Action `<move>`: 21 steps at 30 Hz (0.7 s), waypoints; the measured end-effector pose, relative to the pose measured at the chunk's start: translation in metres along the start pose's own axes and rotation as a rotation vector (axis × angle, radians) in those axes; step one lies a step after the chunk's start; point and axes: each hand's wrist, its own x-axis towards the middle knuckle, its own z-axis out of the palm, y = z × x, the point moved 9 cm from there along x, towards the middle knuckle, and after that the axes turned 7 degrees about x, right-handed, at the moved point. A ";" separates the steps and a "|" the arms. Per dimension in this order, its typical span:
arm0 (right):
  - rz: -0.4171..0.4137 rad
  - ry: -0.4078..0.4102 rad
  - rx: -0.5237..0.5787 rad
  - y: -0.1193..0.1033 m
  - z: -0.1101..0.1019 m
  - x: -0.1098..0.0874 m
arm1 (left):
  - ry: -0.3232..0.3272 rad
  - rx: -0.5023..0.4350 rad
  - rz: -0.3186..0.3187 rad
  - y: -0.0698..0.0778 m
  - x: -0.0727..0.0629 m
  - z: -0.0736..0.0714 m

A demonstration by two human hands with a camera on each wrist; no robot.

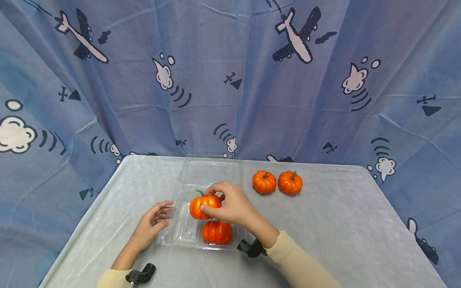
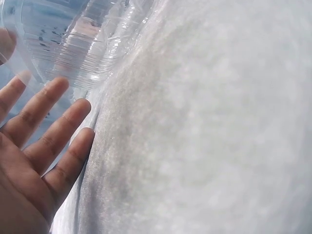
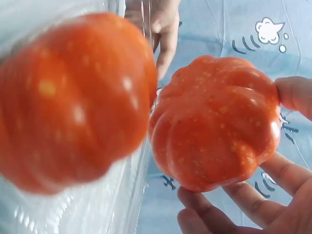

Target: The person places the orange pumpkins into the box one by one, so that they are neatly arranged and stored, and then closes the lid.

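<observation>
My right hand [image 1: 234,204] grips a small orange pumpkin [image 1: 201,207] with a green stem, thumb on its near side and fingers on its far side. The right wrist view shows this pumpkin [image 3: 214,124] from below, between thumb and fingers. Beneath it lies an open clear plastic clamshell box [image 1: 185,232]; another orange pumpkin [image 1: 217,232] sits in its near right part. That one looms large and blurred as a pumpkin [image 3: 73,102] in the right wrist view. My left hand [image 1: 151,224] is beside the box's left edge, fingers extended and slightly bent, holding nothing.
Two more orange pumpkins, one pumpkin [image 1: 264,182] and a second pumpkin [image 1: 290,183], stand side by side to the right of the box's lid [image 1: 212,172]. A pale cloth covers the table [image 1: 324,232]. Behind it hangs a blue curtain [image 1: 216,72] with airplane prints.
</observation>
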 end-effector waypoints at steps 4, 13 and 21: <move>0.025 -0.035 -0.017 -0.002 0.013 0.002 | -0.006 -0.007 0.012 0.000 0.000 0.001; 0.030 -0.097 -0.041 -0.009 0.038 0.008 | -0.007 0.003 0.013 0.001 0.000 0.000; -0.024 -0.133 -0.127 -0.012 0.057 0.012 | -0.020 0.002 -0.015 -0.003 0.000 0.001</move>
